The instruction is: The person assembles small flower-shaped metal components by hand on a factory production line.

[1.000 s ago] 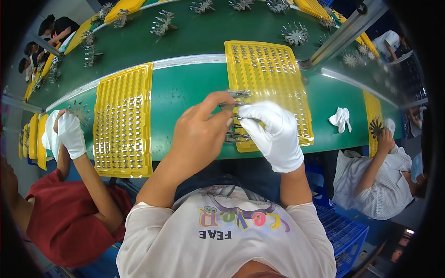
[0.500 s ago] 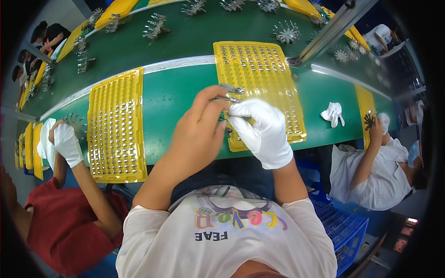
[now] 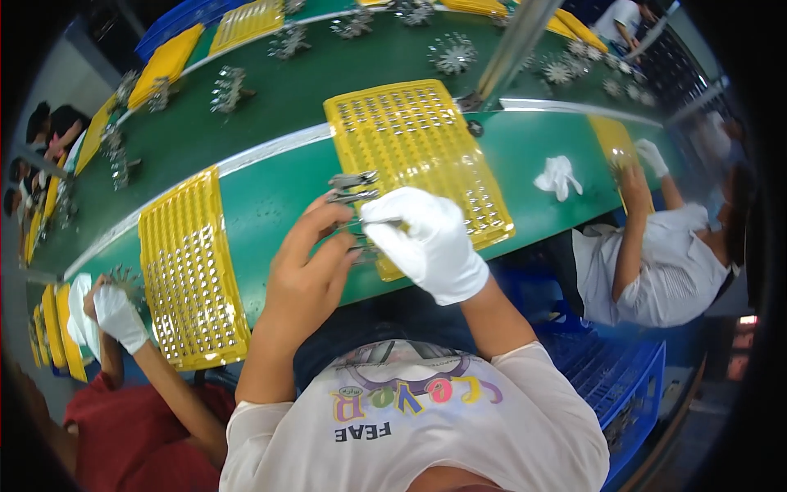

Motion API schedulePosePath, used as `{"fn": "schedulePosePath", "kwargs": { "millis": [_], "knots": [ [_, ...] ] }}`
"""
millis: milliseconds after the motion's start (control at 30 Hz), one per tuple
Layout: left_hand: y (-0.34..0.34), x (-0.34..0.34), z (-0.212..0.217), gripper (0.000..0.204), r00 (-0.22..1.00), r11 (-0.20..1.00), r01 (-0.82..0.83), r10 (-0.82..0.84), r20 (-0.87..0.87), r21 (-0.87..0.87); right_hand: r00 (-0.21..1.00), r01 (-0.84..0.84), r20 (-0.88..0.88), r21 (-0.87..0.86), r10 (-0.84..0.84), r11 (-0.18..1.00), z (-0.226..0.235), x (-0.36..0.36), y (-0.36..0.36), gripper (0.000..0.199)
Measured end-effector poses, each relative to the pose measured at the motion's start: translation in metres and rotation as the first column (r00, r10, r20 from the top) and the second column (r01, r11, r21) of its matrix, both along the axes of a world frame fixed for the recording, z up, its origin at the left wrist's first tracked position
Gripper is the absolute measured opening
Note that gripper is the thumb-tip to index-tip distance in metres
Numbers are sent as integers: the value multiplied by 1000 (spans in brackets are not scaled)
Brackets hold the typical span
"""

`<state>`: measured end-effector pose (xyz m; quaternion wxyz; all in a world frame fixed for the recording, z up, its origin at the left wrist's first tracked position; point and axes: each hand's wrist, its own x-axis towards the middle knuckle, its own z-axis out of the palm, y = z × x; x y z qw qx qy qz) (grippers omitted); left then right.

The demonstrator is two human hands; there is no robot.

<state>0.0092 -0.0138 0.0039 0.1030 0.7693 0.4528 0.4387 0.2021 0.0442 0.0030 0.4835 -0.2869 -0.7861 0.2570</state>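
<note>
Working over the near left corner of a yellow perforated tray (image 3: 418,156), lying flat and lengthwise away from the body, probably for keeping its rows of holes within easy reach of both hands. Gripping with a white-gloved right hand (image 3: 426,246) at that tray's near edge, thumb and forefinger pinching closed on a thin piece of a cluster of small metal clips (image 3: 352,189). Steadying the same cluster with a bare left hand (image 3: 307,275) just left of the tray, fingers curling shut around its lower end, seemingly to keep it from turning while the gloved fingers are picking at it. Holding the cluster itself above the table, right at the tray's left edge.

Resting all of this on a bright green worktable (image 3: 270,197), with a darker green conveyor belt (image 3: 328,90) running beyond the tray and carrying star-shaped metal clusters (image 3: 453,56). Sitting well left of the tray: a second yellow tray (image 3: 188,271), beside a co-worker's gloved hand (image 3: 119,316). Lying right of the tray: a crumpled white cloth (image 3: 557,174). Standing below and right of it: blue crates (image 3: 623,385).
</note>
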Motion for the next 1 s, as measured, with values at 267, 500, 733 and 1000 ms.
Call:
{"fn": "schedulePosePath", "kwargs": {
  "millis": [267,500,733,1000],
  "knots": [
    [-1,-22,10,17,990,989,-141,141,6,-47,830,465,334,28,-447,885,-49,108,56,18],
    [-2,-30,13,18,983,980,-185,185,-14,-72,341,418,782,371,-522,829,-79,132,126,12],
    [-4,-39,7,15,987,983,-135,144,67,-124,194,420,913,253,-358,872,-63,120,154,22],
    [6,-42,4,13,989,989,-41,60,138,-139,500,412,698,328,-512,850,-59,127,127,10]
  ]
}}
